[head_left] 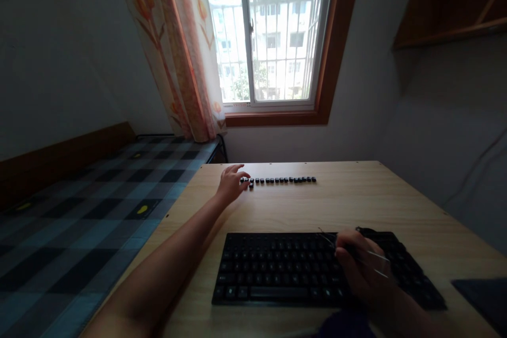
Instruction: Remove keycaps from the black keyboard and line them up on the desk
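Observation:
My left hand point(231, 184) reaches to the far part of the table, at the left end of a row of small black keycaps point(277, 180). Its fingers are apart, and the thumb is close to a single keycap point(251, 186) lying just in front of the row; whether they touch is hard to tell. My right hand point(362, 261), slightly blurred, is closed around what looks like a wire keycap puller point(376, 255), whose thin wires stick out on both sides. It is over the right part of a black keyboard point(279, 292), hiding some keys. The keyboard's back left row looks bare of caps.
The light wooden table point(190, 211) stands below a window point(277, 37). On its left is a bed with a checked cover point(99, 211). A dark flat object point(483, 296) lies at the right edge. A wooden shelf point(451, 37) hangs upper right.

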`<state>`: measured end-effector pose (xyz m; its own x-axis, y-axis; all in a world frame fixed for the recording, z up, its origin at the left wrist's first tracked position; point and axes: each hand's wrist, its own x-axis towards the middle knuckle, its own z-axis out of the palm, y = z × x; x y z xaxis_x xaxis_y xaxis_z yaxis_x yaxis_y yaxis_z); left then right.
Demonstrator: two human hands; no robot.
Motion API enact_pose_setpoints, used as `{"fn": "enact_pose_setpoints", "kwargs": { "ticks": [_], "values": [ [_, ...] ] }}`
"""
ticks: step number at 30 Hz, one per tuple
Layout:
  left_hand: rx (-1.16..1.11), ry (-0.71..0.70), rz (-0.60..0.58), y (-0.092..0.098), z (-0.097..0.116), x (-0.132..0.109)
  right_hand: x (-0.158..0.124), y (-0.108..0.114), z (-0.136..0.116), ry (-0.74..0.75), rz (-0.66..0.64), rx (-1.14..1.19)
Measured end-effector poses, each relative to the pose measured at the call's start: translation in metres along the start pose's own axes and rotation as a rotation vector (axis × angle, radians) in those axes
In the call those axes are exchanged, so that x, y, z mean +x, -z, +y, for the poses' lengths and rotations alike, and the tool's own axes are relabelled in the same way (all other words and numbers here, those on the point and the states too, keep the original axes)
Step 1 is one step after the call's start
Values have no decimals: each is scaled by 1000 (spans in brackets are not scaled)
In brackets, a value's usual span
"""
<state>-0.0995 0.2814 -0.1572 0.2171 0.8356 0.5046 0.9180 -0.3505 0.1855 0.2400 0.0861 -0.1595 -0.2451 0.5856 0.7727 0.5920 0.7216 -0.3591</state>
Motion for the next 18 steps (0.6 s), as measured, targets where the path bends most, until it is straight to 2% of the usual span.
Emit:
{"fn": "enact_pose_setpoints", "kwargs": {
  "ticks": [4, 6, 8, 10, 13, 18],
  "values": [
    [-162, 20, 55, 28, 30, -7, -1, -7, 3, -68, -57, 74],
    [-273, 24, -52, 38, 53, -17, -3, -13, 5, -146, -91, 144],
    [-333, 22, -223, 43, 77, -31, -4, -19, 5, -246, -136, 231],
    [-359, -25, -339, 42, 98, -45, -3, -25, 2, -347, -191, 334],
    [-351, -83, -387, 31, 115, -64, 1, -34, -5, -444, -265, 496],
    [-356, -38, -464, 9, 112, -78, 17, -53, -11, -519, -385, 657]
  ]
}}
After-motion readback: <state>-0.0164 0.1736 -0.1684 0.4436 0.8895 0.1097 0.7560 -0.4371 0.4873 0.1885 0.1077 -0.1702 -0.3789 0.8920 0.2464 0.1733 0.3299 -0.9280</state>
